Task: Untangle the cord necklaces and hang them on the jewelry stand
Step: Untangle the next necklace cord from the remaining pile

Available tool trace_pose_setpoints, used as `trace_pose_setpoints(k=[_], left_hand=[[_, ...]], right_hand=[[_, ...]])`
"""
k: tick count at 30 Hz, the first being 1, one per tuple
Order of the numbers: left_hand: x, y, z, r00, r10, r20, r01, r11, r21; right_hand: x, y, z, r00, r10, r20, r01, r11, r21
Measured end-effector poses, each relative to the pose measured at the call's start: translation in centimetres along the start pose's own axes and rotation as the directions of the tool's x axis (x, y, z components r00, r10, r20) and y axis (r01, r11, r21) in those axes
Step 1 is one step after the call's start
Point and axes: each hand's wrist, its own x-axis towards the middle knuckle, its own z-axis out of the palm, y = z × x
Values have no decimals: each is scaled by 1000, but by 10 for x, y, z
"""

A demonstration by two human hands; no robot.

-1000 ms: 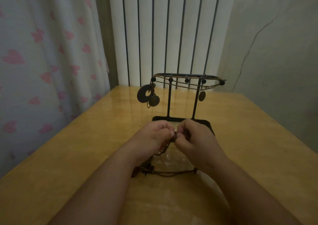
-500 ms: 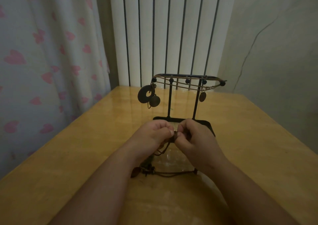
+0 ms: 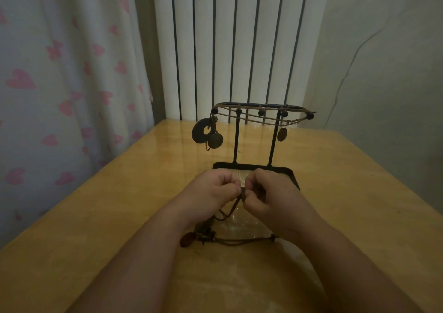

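Observation:
A black jewelry stand (image 3: 254, 140) rises from the table's middle, its top bar strung with cords. A ring pendant and a round disc (image 3: 206, 134) hang at its left end, an oval pendant (image 3: 282, 134) at its right. Just in front of the stand's base, my left hand (image 3: 213, 190) and my right hand (image 3: 268, 191) meet fingertip to fingertip, both pinching a dark cord necklace (image 3: 230, 213) at a knot. The cord droops from my fingers onto the table, where a reddish bead and small knots (image 3: 191, 238) lie under my left wrist.
The wooden table (image 3: 96, 216) stretches left and right of my arms. A heart-patterned curtain (image 3: 60, 85) hangs at the left, a white radiator (image 3: 227, 49) stands behind the table, and a bare wall (image 3: 383, 73) is at the right.
Both hands stay together at the cord's knot, with only slight finger movement. The stand and its pendants have not moved.

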Motion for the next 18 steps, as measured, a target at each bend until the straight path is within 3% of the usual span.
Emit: trace_pose_setpoints(k=[18], left_hand=[[1, 1, 6, 999, 8, 34, -8, 1000, 23]], right_hand=[[4, -5, -3, 999, 5, 34, 1, 984, -180]])
